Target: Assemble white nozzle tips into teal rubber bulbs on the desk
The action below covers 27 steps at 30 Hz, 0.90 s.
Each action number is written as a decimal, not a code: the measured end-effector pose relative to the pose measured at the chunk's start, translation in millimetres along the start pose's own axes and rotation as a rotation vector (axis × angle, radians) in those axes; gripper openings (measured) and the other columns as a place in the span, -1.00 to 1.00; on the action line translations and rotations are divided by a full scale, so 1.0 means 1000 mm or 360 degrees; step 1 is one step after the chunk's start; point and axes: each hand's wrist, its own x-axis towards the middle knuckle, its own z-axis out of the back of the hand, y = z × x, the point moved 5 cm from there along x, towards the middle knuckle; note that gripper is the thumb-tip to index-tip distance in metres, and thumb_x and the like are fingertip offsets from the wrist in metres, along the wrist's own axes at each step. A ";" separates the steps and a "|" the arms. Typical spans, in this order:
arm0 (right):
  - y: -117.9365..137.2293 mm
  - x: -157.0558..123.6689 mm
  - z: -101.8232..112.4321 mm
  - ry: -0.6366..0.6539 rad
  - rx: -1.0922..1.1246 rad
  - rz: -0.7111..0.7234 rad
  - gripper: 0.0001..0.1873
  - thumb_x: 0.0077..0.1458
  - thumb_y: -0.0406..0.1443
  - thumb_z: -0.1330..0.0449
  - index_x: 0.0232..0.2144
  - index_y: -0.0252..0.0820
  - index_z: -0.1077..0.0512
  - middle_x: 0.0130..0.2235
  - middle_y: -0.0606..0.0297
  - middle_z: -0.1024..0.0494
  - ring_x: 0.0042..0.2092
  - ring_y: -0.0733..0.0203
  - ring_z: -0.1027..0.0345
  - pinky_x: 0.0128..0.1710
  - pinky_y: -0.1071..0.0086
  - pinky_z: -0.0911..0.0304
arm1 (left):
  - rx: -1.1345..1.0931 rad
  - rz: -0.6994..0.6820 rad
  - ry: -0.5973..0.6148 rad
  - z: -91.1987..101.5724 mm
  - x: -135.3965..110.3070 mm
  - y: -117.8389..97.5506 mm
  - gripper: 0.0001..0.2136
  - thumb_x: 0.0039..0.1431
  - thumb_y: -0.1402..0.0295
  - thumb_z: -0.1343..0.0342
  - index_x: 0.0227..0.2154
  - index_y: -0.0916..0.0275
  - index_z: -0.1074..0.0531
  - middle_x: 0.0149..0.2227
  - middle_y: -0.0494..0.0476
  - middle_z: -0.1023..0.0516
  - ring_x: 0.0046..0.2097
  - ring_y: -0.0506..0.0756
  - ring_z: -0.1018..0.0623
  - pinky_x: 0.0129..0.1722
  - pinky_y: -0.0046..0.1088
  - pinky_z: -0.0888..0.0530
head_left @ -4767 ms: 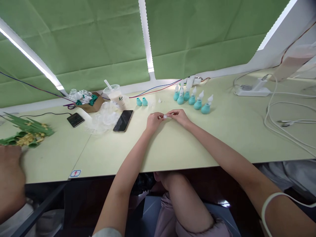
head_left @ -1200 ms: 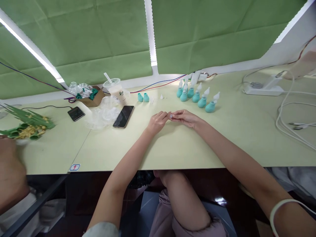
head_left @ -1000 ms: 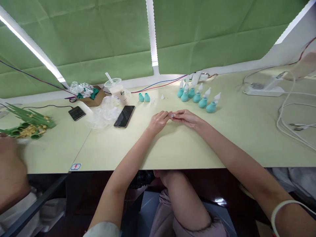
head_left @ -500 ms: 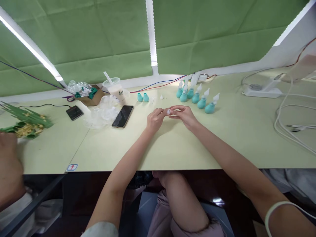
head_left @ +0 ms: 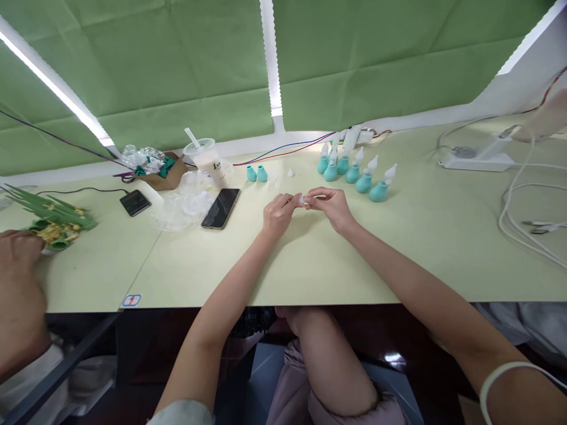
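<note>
Over the middle of the table, my left hand (head_left: 280, 213) and my right hand (head_left: 331, 206) meet fingertip to fingertip. Both pinch one small white piece (head_left: 302, 200), mostly covered by the fingers; its exact kind does not show. Beyond my hands stand two turquoise bulb-shaped bases (head_left: 256, 173) with open tops. A small white pointed tip (head_left: 290, 172) and some tiny clear bits (head_left: 273, 177) lie beside them. To the right, several turquoise bases (head_left: 364, 182) stand upright in a group, each topped by a white flame-shaped tip (head_left: 372, 163).
Left of my hands lie a phone (head_left: 221, 208), crumpled clear plastic (head_left: 182, 203), a drink cup (head_left: 208, 162) and a filled cardboard box (head_left: 162, 177). A co-worker's hand (head_left: 20, 254) touches green stalks (head_left: 53, 206) at far left. A power strip (head_left: 476, 163) and white cables (head_left: 509, 218) lie right.
My right fingertips have closed in around the white piece, while my left hand stays nearly in place. At far left, the co-worker's hand has shifted onto the green stalks.
</note>
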 end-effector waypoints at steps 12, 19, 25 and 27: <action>-0.011 0.000 0.002 0.0076 0.0106 -0.0278 -0.67 -0.40 -0.14 -0.44 -0.54 -0.19 -0.51 -0.48 0.34 -0.52 -0.41 0.31 -0.41 -0.14 0.22 -0.40 | 0.0015 -0.0033 0.0007 -0.003 -0.003 0.002 -0.77 0.27 0.33 0.08 -0.31 0.20 -0.49 -0.50 0.02 -0.43 -0.45 -0.09 -0.34 -0.48 -0.56 -0.21; -0.022 0.000 0.003 0.0275 0.0271 -0.0484 -0.66 -0.36 -0.18 -0.44 -0.45 -0.15 -0.51 -0.40 0.34 -0.58 -0.33 0.26 -0.47 -0.10 0.20 -0.39 | 0.0094 -0.0160 0.0056 0.001 0.000 -0.005 -0.75 0.29 0.33 0.14 -0.31 0.22 -0.46 -0.52 0.03 -0.39 -0.48 -0.08 -0.31 -0.50 -0.52 -0.18; -0.020 -0.003 0.004 0.0337 0.0268 -0.0603 -0.70 -0.34 -0.19 -0.44 -0.47 -0.17 -0.53 -0.34 0.26 -0.60 -0.17 0.12 -0.48 -0.06 0.20 -0.36 | 0.0159 -0.0253 0.0033 0.003 0.001 -0.009 -0.78 0.28 0.38 0.12 -0.28 0.22 -0.46 -0.52 0.02 -0.39 -0.47 -0.07 -0.32 -0.49 -0.51 -0.17; -0.019 -0.003 0.005 0.0378 0.0285 -0.0637 -0.72 -0.32 -0.20 -0.44 -0.48 -0.17 -0.53 -0.32 0.26 -0.61 -0.13 0.12 -0.47 -0.05 0.21 -0.36 | 0.0160 -0.0261 0.0028 0.003 0.001 -0.009 -0.77 0.28 0.39 0.12 -0.27 0.21 -0.46 -0.51 0.02 -0.39 -0.46 -0.07 -0.32 -0.49 -0.51 -0.17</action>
